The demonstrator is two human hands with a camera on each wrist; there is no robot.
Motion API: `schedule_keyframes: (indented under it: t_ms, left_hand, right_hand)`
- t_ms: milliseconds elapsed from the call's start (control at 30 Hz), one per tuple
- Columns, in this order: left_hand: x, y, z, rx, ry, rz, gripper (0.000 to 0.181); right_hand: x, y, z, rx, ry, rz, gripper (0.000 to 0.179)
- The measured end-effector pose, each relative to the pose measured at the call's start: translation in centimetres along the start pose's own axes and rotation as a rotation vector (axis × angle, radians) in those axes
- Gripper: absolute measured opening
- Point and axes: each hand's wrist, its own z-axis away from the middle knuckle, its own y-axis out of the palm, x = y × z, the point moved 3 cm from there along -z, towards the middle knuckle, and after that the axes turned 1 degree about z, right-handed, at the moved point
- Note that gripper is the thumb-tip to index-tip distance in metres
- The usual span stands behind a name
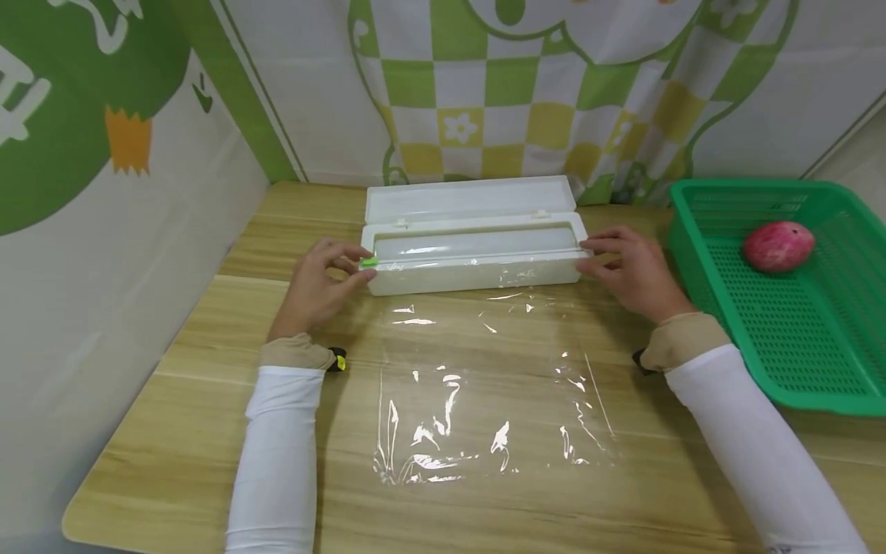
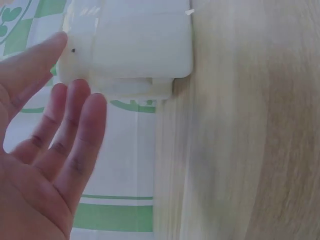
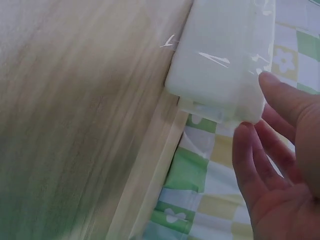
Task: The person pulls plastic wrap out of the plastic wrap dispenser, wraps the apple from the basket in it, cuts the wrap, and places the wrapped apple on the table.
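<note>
A white cling film dispenser (image 1: 477, 273) stands on the table with its lid (image 1: 471, 200) tipped back and a roll of film (image 1: 477, 242) inside. My left hand (image 1: 321, 281) pinches its left front corner with thumb and index finger, beside a small green slider (image 1: 369, 262). At the opposite end, my right hand (image 1: 630, 269) pinches the right front corner. In the right wrist view the thumb rests at the upper edge and the fingertips (image 3: 245, 130) touch the end of the box. A clear sheet of cling film (image 1: 484, 400) runs from the box toward me, slightly wrinkled along its near edge.
A green plastic basket (image 1: 734, 331) stands at the right with a reddish-pink, rounded fruit (image 1: 778, 246) in it. Behind the wooden table (image 1: 173, 454) hangs a green, white and yellow checked cloth (image 1: 512, 100). The table's left edge borders a printed white cloth.
</note>
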Motion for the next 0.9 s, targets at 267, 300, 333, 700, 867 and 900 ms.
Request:
schedule_keyframes:
  t_ms: [267,300,333,700,867,900]
  left_hand:
    - [-0.2,0.3,-0.2,-0.081,0.026,0.007,0.024]
    - [-0.2,0.3,-0.2,-0.088,0.024,0.012,0.024]
    - [-0.2,0.3,-0.3,-0.095,0.022,0.019,0.024]
    - [-0.2,0.6,-1.1,-0.162,0.003,0.01,0.022]
    - [-0.2,0.9,-1.6,-0.172,-0.01,0.025,0.023]
    - [-0.2,0.9,-1.7,-0.175,-0.014,0.029,0.024]
  right_hand:
    - [0.0,0.4,-0.1,-0.122,-0.091,-0.002,0.022]
    - [0.0,0.4,-0.1,-0.134,-0.098,-0.002,0.022]
    - [-0.1,0.4,-0.1,-0.139,-0.1,-0.004,0.021]
    - [-0.4,0.5,-1.2,-0.132,-0.09,0.042,0.022]
    - [-0.9,0.7,-1.9,-0.132,-0.086,0.055,0.023]
    - [-1.0,0.7,-2.0,-0.131,-0.084,0.058,0.023]
